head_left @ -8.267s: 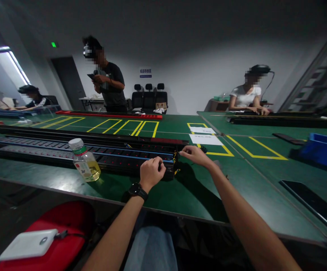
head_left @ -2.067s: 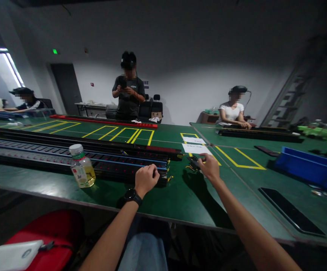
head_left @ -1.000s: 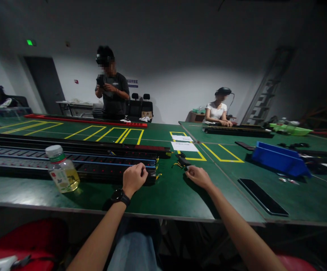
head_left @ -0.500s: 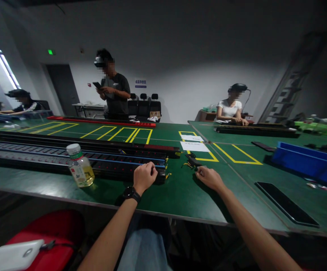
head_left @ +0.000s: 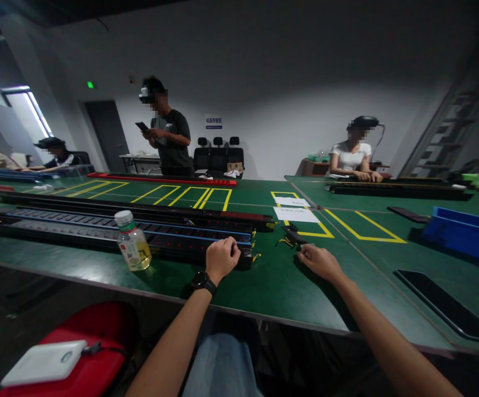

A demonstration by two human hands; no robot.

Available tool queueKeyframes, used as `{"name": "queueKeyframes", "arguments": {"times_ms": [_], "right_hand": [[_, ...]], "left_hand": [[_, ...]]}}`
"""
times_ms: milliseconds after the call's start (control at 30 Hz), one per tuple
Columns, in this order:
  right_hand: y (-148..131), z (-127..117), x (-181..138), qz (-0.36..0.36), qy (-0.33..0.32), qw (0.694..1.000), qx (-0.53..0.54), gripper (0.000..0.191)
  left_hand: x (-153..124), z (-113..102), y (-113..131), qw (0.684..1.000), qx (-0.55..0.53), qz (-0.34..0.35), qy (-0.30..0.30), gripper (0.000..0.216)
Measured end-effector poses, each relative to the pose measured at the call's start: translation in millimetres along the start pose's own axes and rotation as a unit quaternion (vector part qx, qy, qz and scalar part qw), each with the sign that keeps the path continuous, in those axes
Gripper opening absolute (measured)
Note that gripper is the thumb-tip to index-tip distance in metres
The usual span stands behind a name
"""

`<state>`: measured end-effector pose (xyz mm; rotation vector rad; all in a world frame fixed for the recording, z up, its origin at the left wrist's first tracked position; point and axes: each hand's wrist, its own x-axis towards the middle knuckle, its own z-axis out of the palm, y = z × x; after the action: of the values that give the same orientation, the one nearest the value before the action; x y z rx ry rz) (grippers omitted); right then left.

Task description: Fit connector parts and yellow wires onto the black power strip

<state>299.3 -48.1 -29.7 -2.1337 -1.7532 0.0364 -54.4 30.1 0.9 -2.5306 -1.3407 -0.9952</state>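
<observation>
My left hand (head_left: 222, 258), with a dark watch (head_left: 203, 281) on its wrist, is curled into a fist beside the right end of the long black rails (head_left: 173, 241). Its palm side is hidden, so I cannot see whether anything is inside. My right hand (head_left: 321, 263) lies low over the green table with its fingers drawn together. Right at its fingertips is a small black curved piece (head_left: 295, 237) with yellow bits near its left end. Whether the fingers grip this piece or only touch it, I cannot make out. Yellow tags (head_left: 256, 257) stick out from the rail ends.
A drink bottle (head_left: 134, 242) stands in front of the rails. White papers (head_left: 295, 214) lie ahead within yellow tape. To the right are a phone-like black slab (head_left: 446, 303) and a blue bin (head_left: 465, 234). Across the table, a person (head_left: 165, 129) stands and another (head_left: 353, 154) works.
My view has swung slightly left, so everything appears shifted right. Both hands keep nearly the same pose and place on the table.
</observation>
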Motion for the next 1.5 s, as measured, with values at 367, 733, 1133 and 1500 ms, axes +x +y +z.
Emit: {"name": "queueKeyframes", "arguments": {"times_ms": [367,733,1133,1500], "right_hand": [[2.9,1.2,0.4,-0.008,-0.003,1.0,0.008,0.022],[5.8,4.7,2.8,-0.015,0.009,1.0,0.016,0.025],[3.2,0.9,1.4,-0.011,0.003,1.0,0.012,0.026],[-0.2,-1.6,0.7,-0.005,0.001,1.0,0.011,0.024]], "left_hand": [[0.3,-3.6,3.0,1.0,0.006,-0.007,-0.009,0.015],[-0.2,-3.7,3.0,1.0,0.004,-0.002,-0.004,0.013],[0.0,-4.5,2.8,1.0,-0.004,-0.004,-0.009,0.014],[0.6,-4.2,3.2,1.0,0.004,-0.006,-0.011,0.014]]}}
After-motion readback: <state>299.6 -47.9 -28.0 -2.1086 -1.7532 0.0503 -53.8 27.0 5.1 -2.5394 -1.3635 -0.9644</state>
